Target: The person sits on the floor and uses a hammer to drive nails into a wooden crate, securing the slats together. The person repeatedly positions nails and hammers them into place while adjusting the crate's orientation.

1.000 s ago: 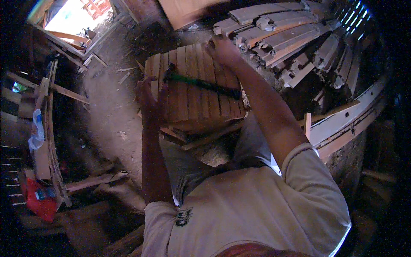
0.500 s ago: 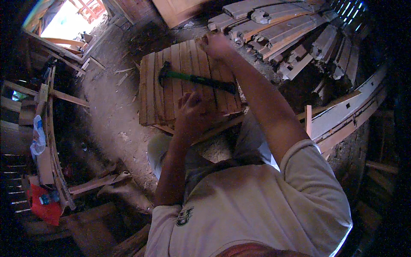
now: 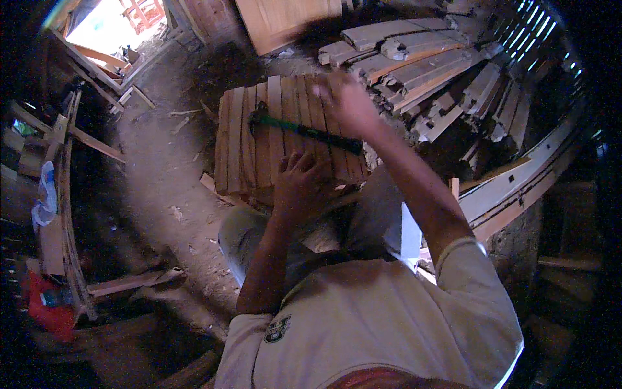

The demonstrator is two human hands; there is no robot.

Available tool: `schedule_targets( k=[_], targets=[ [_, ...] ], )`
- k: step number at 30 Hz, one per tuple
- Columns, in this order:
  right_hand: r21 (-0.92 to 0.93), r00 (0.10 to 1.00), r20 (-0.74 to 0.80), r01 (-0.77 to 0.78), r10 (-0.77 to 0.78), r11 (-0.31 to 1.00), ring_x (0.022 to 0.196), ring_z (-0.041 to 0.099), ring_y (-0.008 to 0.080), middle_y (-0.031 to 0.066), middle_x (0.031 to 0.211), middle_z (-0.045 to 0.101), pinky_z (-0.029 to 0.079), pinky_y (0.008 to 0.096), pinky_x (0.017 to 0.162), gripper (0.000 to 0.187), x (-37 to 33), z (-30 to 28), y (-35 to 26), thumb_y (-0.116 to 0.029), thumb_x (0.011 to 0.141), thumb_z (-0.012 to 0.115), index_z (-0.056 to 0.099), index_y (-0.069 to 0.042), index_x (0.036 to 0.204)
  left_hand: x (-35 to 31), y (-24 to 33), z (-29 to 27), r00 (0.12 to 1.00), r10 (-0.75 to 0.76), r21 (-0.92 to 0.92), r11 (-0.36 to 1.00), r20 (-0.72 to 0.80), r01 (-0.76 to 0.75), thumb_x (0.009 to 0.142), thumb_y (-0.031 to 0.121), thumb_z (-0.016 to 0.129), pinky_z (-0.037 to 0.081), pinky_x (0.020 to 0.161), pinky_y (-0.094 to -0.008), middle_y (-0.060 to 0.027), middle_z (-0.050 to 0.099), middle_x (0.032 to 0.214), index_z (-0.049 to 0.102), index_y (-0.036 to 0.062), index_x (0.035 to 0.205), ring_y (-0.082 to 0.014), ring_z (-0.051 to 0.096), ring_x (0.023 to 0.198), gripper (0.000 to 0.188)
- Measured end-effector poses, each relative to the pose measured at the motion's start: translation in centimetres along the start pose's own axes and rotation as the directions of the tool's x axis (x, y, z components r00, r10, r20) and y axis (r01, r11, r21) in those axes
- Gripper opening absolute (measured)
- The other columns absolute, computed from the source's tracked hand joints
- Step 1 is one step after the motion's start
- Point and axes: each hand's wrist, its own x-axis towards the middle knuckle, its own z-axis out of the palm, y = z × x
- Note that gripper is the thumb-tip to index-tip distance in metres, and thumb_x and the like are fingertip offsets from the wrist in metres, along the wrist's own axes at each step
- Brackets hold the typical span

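A panel of narrow wooden slats [image 3: 243, 139] lies in front of my knees. A hammer with a green handle [image 3: 304, 129] rests across it, head to the left, and no hand touches it. My left hand [image 3: 301, 185] lies on the panel's near edge with bent fingers spread on the wood, just below the hammer handle. My right hand [image 3: 346, 104] is over the panel's far right part and is blurred by motion. Whether it holds anything is unclear.
A heap of curved wooden pieces [image 3: 427, 71] is stacked to the right, behind the panel. A flat board [image 3: 285, 23] leans at the back. Long planks [image 3: 518, 188] run along the right. Wood frames, scraps and a red object [image 3: 45, 311] crowd the left over a dirt floor.
My left hand has left the panel's left edge and come to its near middle edge. My right hand has stayed near the far right corner, shifting slightly. The hammer has not moved.
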Motion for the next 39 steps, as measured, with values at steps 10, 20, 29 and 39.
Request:
schedule_targets(
  k=[10,20,29,39],
  targets=[
    [-0.145,0.999,0.032,0.021,-0.017,0.989,0.125,0.053,0.0449,0.0218,0.136,0.055,0.045,0.0523,0.107,0.047,-9.0,0.1,-3.9,-0.031,0.092,0.069,0.058,-0.006,0.131,0.9,0.4,-0.7,0.990,0.103,-0.193,0.974,-0.098,-0.120,0.079,0.046,0.081,0.041,0.107,-0.0544,-0.0114,0.065,0.120,0.069,0.0150,0.107,-0.0369,0.058,0.120,0.043],
    [-0.191,0.985,-0.001,-0.169,0.172,0.967,0.123,0.054,0.0425,0.0172,0.129,0.059,0.045,0.0552,0.101,0.047,-8.9,1.0,-4.8,-0.039,0.090,0.070,0.062,-0.009,0.125,6.0,-10.8,-5.9,0.987,-0.157,-0.309,0.941,-0.032,0.139,0.091,0.042,0.070,0.043,0.106,-0.0501,-0.0205,0.065,0.115,0.062,0.0084,0.127,-0.0429,0.058,0.117,0.050],
    [-0.277,0.956,0.146,-0.208,0.256,0.938,0.116,0.054,0.0405,0.0154,0.122,0.059,0.043,0.0570,0.099,0.052,-8.3,-0.5,-6.9,-0.043,0.086,0.072,0.063,-0.008,0.123,10.3,-18.5,-4.8,0.950,-0.016,0.103,0.995,0.311,-0.017,0.096,0.047,0.061,0.027,0.113,-0.0568,-0.0171,0.053,0.127,0.052,0.0293,0.149,-0.0407,0.046,0.125,0.057],
    [-0.192,0.925,0.190,-0.292,0.328,0.937,0.106,0.055,0.0368,0.0121,0.113,0.059,0.044,0.0551,0.089,0.044,-7.9,-0.3,-7.2,-0.042,0.081,0.074,0.068,-0.012,0.114,11.0,-17.5,-6.5,0.846,-0.170,0.124,0.984,0.505,0.124,0.088,0.049,0.067,0.031,0.107,-0.0541,-0.0177,0.055,0.117,0.055,0.0307,0.147,-0.0385,0.048,0.116,0.064]
  ],
)
